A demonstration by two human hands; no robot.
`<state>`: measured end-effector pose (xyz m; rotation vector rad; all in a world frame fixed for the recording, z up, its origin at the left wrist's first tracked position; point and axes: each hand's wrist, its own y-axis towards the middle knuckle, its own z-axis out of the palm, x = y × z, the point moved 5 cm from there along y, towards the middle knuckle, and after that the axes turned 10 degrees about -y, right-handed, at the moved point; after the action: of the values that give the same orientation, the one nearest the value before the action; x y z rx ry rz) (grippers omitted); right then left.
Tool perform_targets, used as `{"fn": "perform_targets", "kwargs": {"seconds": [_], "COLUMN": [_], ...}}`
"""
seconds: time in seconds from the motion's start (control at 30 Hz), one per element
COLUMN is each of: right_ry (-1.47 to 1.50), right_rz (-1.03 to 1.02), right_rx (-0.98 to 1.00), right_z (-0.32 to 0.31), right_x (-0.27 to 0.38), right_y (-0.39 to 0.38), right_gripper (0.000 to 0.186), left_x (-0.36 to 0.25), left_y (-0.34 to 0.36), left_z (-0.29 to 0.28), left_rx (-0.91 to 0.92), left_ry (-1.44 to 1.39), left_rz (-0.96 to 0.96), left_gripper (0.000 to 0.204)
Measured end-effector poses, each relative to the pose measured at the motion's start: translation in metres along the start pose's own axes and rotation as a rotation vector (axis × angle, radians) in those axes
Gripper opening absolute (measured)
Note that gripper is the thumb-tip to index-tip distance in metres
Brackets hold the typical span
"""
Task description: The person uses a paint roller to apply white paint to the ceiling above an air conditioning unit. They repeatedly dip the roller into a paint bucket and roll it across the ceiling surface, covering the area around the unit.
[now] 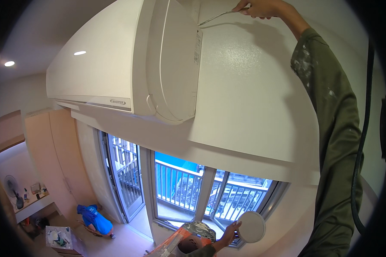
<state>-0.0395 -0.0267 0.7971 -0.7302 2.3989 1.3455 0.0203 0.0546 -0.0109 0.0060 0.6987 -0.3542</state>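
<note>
My right hand (pixel 261 7) is raised to the top of the view, gripping a thin metal blade (pixel 214 18). The blade's tip touches the white wall (pixel 253 85) right beside the upper right edge of a white wall-mounted air conditioner (pixel 128 64). My olive, paint-speckled sleeve (pixel 334 141) runs down the right side. Low in the view my left hand (pixel 231 233) holds a round white disc (pixel 251 227) by its edge, well below the air conditioner.
A glass balcony door and windows with railings (pixel 180 188) lie below. A person's head in a patterned cap (pixel 197 233) is beside an orange ladder part (pixel 171 244). Another person in blue (pixel 94 218) crouches on the floor. A dark hose (pixel 360 162) hangs at right.
</note>
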Motion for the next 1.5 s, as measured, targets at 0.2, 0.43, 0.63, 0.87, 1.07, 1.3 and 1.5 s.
{"fn": "perform_targets", "kwargs": {"seconds": [0.2, 0.43, 0.63, 0.87, 1.07, 1.3, 1.5], "right_ry": [-0.025, -0.034, -0.023, -0.06, -0.02, -0.047, -0.081], "right_rz": [0.004, -0.099, -0.046, -0.186, -0.003, -0.004, 0.148], "right_rx": [-0.042, -0.063, -0.005, -0.117, 0.039, -0.067, 0.037], "right_z": [-0.004, 0.001, -0.007, 0.005, -0.007, 0.002, -0.013], "right_x": [-0.02, -0.016, 0.013, -0.011, 0.01, -0.024, -0.063], "right_y": [-0.024, -0.017, -0.021, -0.014, -0.034, -0.042, -0.089], "right_gripper": [0.041, 0.041, 0.04, 0.037, 0.037, 0.038, 0.038], "left_x": [-0.002, -0.002, -0.004, 0.001, 0.006, -0.008, 0.003], "left_y": [-0.001, -0.009, -0.006, 0.003, -0.005, -0.003, -0.002], "left_z": [-0.001, 0.003, 0.002, -0.004, 0.007, -0.002, -0.002], "left_rx": [-0.007, -0.008, -0.008, -0.005, 0.004, -0.02, 0.006], "left_ry": [-0.015, 0.009, -0.007, -0.018, 0.02, -0.028, 0.01], "left_rz": [0.023, 0.004, 0.014, -0.008, -0.016, 0.038, 0.021], "left_gripper": [0.05, 0.048, 0.048, 0.051, 0.051, 0.047, 0.048]}}
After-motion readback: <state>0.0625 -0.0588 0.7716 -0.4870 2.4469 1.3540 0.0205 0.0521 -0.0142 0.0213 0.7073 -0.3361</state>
